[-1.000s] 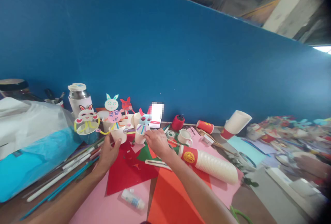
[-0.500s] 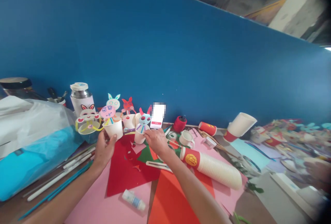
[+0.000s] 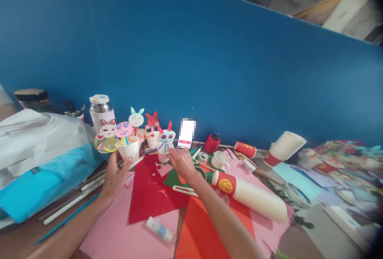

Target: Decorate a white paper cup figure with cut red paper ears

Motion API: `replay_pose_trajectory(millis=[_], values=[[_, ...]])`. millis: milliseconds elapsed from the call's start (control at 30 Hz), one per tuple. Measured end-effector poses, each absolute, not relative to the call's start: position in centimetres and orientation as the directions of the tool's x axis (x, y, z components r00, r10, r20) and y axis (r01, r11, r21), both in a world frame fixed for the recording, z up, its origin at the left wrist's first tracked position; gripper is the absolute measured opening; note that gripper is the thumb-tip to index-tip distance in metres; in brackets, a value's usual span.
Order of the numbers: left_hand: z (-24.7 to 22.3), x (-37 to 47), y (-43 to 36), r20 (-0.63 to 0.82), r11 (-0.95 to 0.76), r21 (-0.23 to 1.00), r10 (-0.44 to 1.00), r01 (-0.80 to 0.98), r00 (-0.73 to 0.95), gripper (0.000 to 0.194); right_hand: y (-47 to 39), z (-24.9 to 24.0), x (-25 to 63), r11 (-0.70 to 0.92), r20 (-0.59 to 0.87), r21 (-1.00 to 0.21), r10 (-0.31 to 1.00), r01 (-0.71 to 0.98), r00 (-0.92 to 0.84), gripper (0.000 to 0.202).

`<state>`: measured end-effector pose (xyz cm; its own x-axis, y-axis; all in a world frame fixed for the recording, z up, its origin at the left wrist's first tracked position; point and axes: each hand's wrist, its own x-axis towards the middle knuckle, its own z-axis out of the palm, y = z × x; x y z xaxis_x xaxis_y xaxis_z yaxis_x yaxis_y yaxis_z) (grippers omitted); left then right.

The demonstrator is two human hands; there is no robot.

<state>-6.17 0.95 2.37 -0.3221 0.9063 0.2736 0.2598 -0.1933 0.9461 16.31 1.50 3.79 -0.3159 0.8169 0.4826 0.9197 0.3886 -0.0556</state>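
Note:
My left hand [image 3: 116, 173] is closed round the lower side of a white paper cup [image 3: 129, 150], from which a pink paper face [image 3: 123, 130] on a stick rises. My right hand [image 3: 181, 162] pinches the side of another white cup [image 3: 163, 155], which holds a light-blue face with red ears [image 3: 166, 137]. Behind them stand cups with a red animal figure [image 3: 152, 120] and a white face with teal ears [image 3: 137, 119]. A rabbit-like figure with yellow arms [image 3: 107, 130] is at the left.
Beyond the hands are a flask [image 3: 102, 113], a phone [image 3: 186, 133] and a red jar [image 3: 212, 143]. A cup stack [image 3: 259, 200], white mug [image 3: 220, 160], glue stick [image 3: 159, 229] and red paper [image 3: 149, 203] lie nearer. A plastic bag [image 3: 56, 159] is at left.
The view has shifted, moving most things slightly right. My left hand and the pink-faced cup have moved left relative to the other cups, nearer the rabbit-like figure.

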Motion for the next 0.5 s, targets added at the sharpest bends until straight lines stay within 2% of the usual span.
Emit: replay_pose_trajectory(millis=[167,267,500], values=[[2.3,-6.0,0.3,0.214,-0.181,0.973,0.936,0.141,-0.278,0.055,0.2,4.0,16.8,0.412,0.507,-0.059,0.797,0.909,-0.328,0.027],[2.0,-5.6,-0.4,0.199,-0.191,0.980,0.945,0.054,-0.261,0.055,-1.2,4.1,17.2,0.467,0.563,-0.063,0.746,0.882,-0.355,0.025],[0.8,-4.3,-1.3,0.200,-0.190,0.977,0.974,0.096,-0.106,0.051,-4.5,2.7,18.2,0.562,0.595,-0.077,0.688,0.824,-0.414,0.019]])
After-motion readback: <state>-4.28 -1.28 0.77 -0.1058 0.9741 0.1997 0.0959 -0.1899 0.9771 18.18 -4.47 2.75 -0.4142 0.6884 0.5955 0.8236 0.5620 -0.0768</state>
